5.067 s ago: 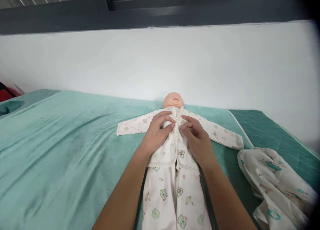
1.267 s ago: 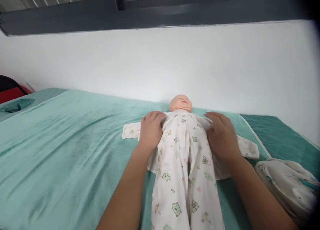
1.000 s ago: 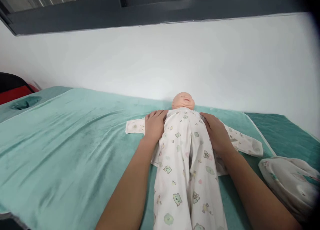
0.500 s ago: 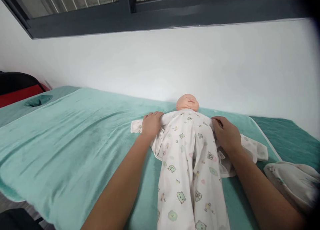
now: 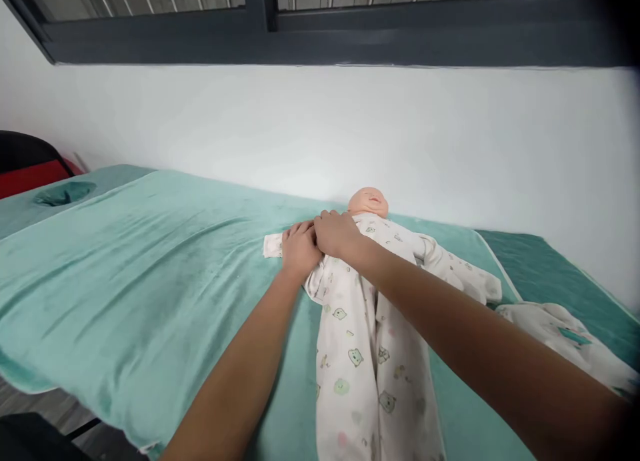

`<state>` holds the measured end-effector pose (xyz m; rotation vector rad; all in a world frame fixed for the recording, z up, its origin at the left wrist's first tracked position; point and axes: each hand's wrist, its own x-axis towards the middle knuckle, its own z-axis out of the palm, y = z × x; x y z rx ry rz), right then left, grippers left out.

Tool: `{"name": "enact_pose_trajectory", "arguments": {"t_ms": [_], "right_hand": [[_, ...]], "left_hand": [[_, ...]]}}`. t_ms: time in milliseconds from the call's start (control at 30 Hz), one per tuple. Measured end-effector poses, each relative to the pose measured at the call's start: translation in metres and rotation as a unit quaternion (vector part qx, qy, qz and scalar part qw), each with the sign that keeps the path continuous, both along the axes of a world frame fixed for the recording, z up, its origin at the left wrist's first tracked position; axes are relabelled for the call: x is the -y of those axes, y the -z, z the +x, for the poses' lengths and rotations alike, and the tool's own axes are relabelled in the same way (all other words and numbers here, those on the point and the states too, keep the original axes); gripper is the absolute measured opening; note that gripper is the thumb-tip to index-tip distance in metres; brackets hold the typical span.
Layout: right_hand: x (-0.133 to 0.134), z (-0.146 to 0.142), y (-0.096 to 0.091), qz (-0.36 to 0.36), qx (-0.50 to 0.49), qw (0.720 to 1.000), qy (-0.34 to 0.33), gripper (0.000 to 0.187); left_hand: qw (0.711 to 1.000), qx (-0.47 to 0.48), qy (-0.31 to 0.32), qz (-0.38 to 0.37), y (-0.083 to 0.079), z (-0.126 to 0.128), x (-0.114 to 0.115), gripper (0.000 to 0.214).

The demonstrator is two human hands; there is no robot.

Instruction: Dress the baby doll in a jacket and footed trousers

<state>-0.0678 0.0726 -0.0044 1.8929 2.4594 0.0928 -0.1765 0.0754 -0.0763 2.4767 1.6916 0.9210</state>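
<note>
1. Head view: my left hand point(image 5: 299, 249) rests on the doll's outstretched sleeve point(image 5: 273, 245). My right hand point(image 5: 336, 233) touches it, crossed onto the shoulder. Both sets of fingers curl, and I cannot tell whether they pinch cloth.
2. The doll point(image 5: 369, 202), with a smooth plastic head, wears a soft white bear-print sleepsuit point(image 5: 360, 361) and lies at the far edge of the plush teal towel point(image 5: 125, 281).
3. A crumpled printed cloth point(image 5: 565, 337) sits by the towel's right edge.

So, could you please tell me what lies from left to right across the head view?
Red-and-black chair → left hand → right hand → bald plastic doll's head → spread white printed sleeve → crumpled white printed cloth.
</note>
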Motion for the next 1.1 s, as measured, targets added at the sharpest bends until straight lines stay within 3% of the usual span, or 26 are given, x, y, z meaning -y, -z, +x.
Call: {"name": "enact_pose_trajectory", "arguments": {"t_ms": [233, 400, 600, 800, 1100], "right_hand": [[-0.023, 0.001, 0.008, -0.058, 0.050, 0.997, -0.009, 0.043], [-0.027, 0.003, 0.007, -0.066, 0.063, 0.996, -0.011, 0.044], [-0.017, 0.011, -0.002, -0.038, 0.071, 0.997, -0.023, 0.042], [0.000, 0.030, -0.022, -0.016, 0.083, 0.996, -0.026, 0.031], [0.027, 0.065, -0.047, 0.024, 0.074, 0.997, 0.024, 0.029]], "left_hand": [[0.999, 0.037, -0.035, 0.000, 0.004, 0.000, -0.013, 0.029], [0.996, 0.064, -0.065, 0.006, 0.002, -0.005, -0.018, 0.033], [0.996, 0.075, -0.044, 0.021, 0.001, -0.011, -0.011, 0.035], [0.993, 0.104, -0.041, 0.039, 0.002, -0.013, -0.006, 0.039], [0.991, 0.116, -0.057, 0.022, 0.006, -0.018, -0.007, 0.047]]}}
